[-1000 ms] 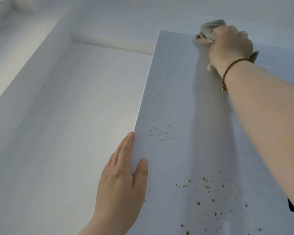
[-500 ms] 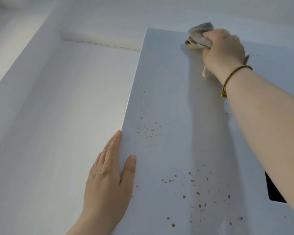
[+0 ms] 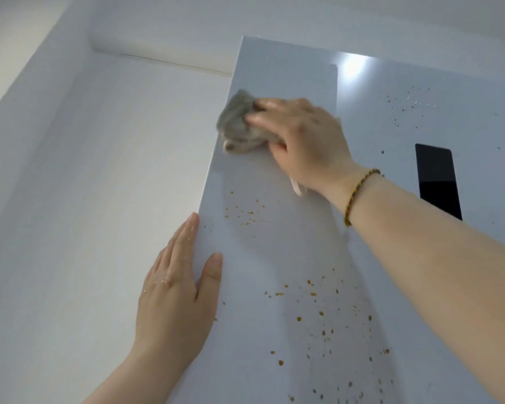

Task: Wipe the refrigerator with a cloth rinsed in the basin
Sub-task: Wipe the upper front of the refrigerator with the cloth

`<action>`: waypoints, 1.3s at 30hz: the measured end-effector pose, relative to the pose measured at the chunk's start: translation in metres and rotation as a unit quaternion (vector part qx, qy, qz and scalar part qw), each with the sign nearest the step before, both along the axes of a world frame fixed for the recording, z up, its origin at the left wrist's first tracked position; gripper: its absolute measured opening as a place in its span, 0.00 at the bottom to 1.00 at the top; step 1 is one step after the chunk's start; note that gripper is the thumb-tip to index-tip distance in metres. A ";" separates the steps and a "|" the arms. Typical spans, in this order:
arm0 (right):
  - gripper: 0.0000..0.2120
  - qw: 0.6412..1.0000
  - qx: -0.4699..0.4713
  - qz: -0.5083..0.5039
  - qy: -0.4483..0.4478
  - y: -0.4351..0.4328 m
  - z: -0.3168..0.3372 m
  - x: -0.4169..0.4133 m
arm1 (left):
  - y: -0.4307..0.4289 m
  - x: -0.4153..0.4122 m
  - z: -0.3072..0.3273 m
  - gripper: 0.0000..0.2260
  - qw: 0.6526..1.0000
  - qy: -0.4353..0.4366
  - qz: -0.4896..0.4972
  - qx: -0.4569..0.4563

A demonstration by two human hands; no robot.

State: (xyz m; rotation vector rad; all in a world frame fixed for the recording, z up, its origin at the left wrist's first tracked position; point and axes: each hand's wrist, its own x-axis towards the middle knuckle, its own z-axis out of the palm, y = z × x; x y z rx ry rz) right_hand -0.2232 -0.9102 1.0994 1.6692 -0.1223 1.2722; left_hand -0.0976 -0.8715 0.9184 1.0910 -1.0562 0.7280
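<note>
Now the right hand [image 3: 306, 141] holds a crumpled grey cloth [image 3: 239, 123] in its grip against the glossy white refrigerator door [image 3: 274, 243] (brown-speckled) by its left edge; the left hand [image 3: 172, 287] lies flat there, grip wide.

White alcove wall [image 3: 85, 185], ledge [image 3: 164, 51] above

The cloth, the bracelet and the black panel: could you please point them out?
cloth [image 3: 236, 121], head view, its bunched grey middle
bracelet [image 3: 355, 193], head view, the braid's middle stretch
black panel [image 3: 438, 182], head view, its middle
</note>
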 end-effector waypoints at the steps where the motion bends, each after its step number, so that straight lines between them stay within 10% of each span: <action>1: 0.19 0.998 0.042 -0.008 -0.037 0.002 0.005 0.001 | 0.000 0.000 0.000 0.39 1.000 0.000 -0.003 0.000; 10: 0.19 0.997 -0.060 0.006 0.050 -0.001 -0.029 0.017 | 0.000 0.002 -0.002 0.39 1.000 -0.004 -0.016 0.006; 17: 0.20 0.986 0.092 -0.004 -0.137 0.001 -0.006 0.007 | 0.002 0.002 -0.002 0.32 0.999 -0.010 -0.048 0.008; 30: 0.19 0.997 -0.054 -0.006 -0.060 -0.006 -0.028 0.005 | 0.004 0.005 -0.001 0.40 0.999 -0.019 -0.041 0.017; 39: 0.22 0.987 0.072 -0.086 -0.115 -0.020 0.035 -0.062 | 0.002 -0.040 0.020 0.22 0.985 -0.132 0.098 -0.052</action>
